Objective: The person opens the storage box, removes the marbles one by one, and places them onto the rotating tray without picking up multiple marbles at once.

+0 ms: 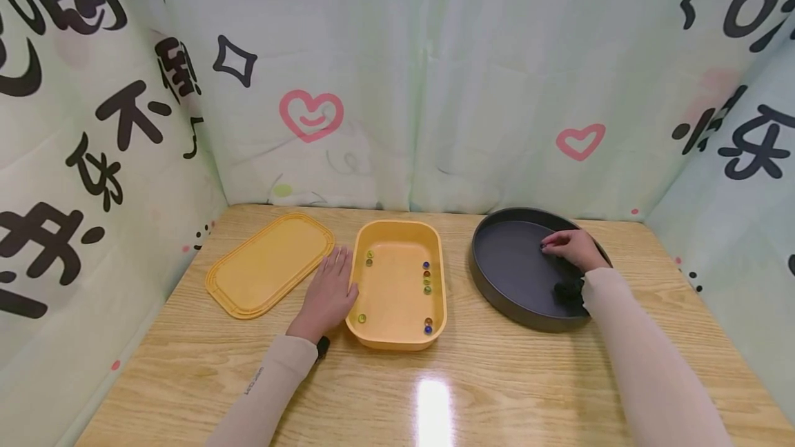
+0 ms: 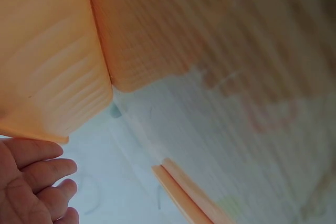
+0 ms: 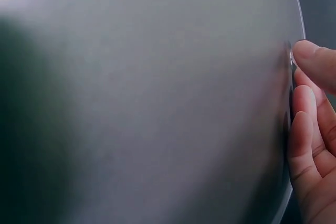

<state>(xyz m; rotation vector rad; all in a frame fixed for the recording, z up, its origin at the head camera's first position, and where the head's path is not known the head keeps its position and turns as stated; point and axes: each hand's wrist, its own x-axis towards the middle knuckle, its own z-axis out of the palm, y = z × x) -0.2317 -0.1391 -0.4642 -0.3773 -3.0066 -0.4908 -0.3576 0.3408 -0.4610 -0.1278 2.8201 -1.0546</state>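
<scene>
My left hand [image 1: 329, 292] lies along the left wall of a yellow-orange plastic box [image 1: 394, 299], fingers extended. In the left wrist view its fingertips are right at the rim of the box. Inside the box are several glass marbles, with a blue marble [image 1: 428, 330] near the front right and a yellowish marble [image 1: 362, 319] near the front left. Over a round dark grey pan [image 1: 503, 267], my right hand [image 1: 571, 247] pinches a small dark marble [image 1: 543, 246] between thumb and fingertips. Most of that marble is hidden by the fingers.
The yellow-orange lid [image 1: 270, 267] lies flat on the wooden table [image 1: 348, 399], left of the box. White printed curtains [image 1: 385, 88] enclose the table at the back and both sides. The pan's raised wall runs close under the right wrist.
</scene>
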